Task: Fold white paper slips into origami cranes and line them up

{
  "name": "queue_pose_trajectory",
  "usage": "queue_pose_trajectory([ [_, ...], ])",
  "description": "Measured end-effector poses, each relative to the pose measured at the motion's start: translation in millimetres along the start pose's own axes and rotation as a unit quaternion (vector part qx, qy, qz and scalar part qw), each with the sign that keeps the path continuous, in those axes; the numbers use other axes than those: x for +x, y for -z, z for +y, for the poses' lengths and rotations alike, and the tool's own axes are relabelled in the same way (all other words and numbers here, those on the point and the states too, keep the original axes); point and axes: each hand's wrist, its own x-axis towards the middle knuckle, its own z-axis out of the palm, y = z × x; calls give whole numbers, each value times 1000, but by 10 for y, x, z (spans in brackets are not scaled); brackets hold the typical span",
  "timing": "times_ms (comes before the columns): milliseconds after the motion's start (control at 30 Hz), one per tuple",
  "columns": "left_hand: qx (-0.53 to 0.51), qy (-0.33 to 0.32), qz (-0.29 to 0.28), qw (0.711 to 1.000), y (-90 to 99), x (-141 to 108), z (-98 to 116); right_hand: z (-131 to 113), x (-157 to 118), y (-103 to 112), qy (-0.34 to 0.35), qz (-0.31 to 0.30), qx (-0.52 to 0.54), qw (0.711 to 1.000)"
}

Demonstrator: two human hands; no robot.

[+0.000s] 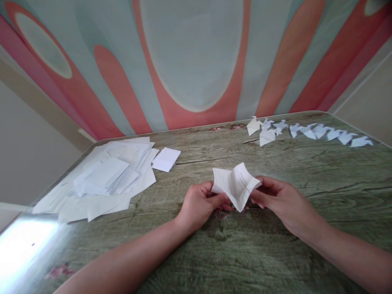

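Note:
A creased sheet of lined white paper point(235, 183) is held up over the middle of the table, its folds standing out like a shallow star. My left hand point(200, 202) pinches its left side, thumb in front and fingers behind. On the opposite side, my right hand point(272, 194) grips the right corner between thumb and fingers. Both hands are closed on the same paper, and some fingertips are hidden behind it.
Loose white sheets point(76, 204) lie heaped at the left. Beside them rests a small stack of square papers point(167, 159). Several folded paper birds point(320, 130) line the back right of the wood-patterned table point(196, 261). A patterned wall covering point(192, 53) rises behind the table.

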Motion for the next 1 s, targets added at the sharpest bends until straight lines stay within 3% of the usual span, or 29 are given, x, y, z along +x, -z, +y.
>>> queue_pose_trajectory([
  [367,-23,-26,-7,999,-78,-5,-45,-29,-31,-89,3,-43,-71,996],
  [533,-71,-6,-43,997,-95,-3,-64,-14,-38,-115,5,-47,-63,997],
  [667,-106,-4,-28,994,-93,5,-71,-30,-42,-143,-13,-62,-63,996],
  [1000,-25,30,-41,998,-103,-24,-14,-38,-48,-124,9,-73,-94,993],
])
